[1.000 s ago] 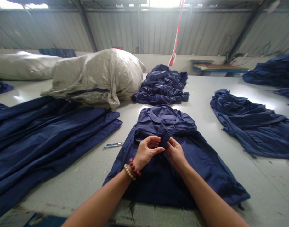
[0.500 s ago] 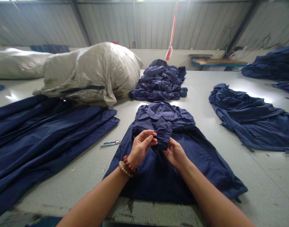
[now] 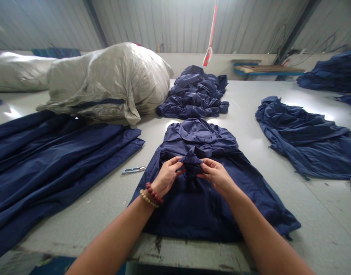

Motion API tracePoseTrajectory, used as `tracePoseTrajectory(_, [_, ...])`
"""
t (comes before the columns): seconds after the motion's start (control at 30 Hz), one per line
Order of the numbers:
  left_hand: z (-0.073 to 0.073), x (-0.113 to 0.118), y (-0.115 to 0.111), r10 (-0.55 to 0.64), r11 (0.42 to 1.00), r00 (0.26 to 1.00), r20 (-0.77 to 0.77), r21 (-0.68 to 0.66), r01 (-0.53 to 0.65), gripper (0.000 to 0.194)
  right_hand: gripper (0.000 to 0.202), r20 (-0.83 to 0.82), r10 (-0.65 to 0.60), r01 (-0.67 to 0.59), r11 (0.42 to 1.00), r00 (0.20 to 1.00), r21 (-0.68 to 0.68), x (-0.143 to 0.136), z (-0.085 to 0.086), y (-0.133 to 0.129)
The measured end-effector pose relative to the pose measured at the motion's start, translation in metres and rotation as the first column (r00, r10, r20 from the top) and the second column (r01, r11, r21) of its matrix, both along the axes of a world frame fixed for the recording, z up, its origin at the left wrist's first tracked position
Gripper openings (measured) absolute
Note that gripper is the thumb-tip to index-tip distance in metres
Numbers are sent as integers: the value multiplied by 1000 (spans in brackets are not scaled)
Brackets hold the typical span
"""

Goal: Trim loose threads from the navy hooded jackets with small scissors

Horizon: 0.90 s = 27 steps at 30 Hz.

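Left hand (image 3: 164, 178) and right hand (image 3: 218, 178) both pinching folded navy cloth (image 3: 192, 162), one per side, right over middle of navy garment (image 3: 188, 214). Garment's lying on pale surface (image 3: 101, 206), front and center, kinda bunched up at far end. Little snips (image 3: 134, 170) just left of it. Big whitish sack (image 3: 106, 80) further back left, crumpled navy pile (image 3: 192, 93) behind garment, more navy fabric (image 3: 310, 141) off to right.

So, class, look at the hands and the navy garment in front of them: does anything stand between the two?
Nothing visible does: the left hand and right hand both pinch a fold of the navy garment. The small snips lie on the table to its left, out of the way.
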<state>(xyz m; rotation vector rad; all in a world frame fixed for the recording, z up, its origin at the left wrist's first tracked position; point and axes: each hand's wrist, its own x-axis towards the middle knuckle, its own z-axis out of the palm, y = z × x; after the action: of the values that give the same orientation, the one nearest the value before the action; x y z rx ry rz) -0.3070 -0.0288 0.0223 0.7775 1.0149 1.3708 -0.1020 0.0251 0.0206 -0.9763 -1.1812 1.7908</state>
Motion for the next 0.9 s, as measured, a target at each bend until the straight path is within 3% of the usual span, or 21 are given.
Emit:
tracePoseTrajectory(0.1, [-3,-3,4,1,998,983,183,-59,10,20,39,-102,42,-53,992,994,-115,8,1,7])
tracePoseTrajectory(0.3, [-2,8,1,-38,999,930,364,-22,49,21,32,-158,123,-139,986,980,-95,12,13,3])
tracePoseTrajectory(0.47, [5,28,-12,-189,981,927,324,12,196,19,24,-117,72,-78,996,991,-47,13,19,-5])
tracePoseTrajectory(0.63, [4,31,-16,-323,946,927,193,31,323,23,33,-86,-2,-15,980,996,-196,-2,10,-6])
tracePoseTrajectory(0.77, [9,10,-14,-355,930,893,277,6,368,23,41,-100,111,-137,941,989,-308,-5,5,-6])
tracePoseTrajectory(0.9, [13,-8,-9,-306,936,902,305,-77,344,14,53,29,318,-313,943,948,-117,10,10,-7])
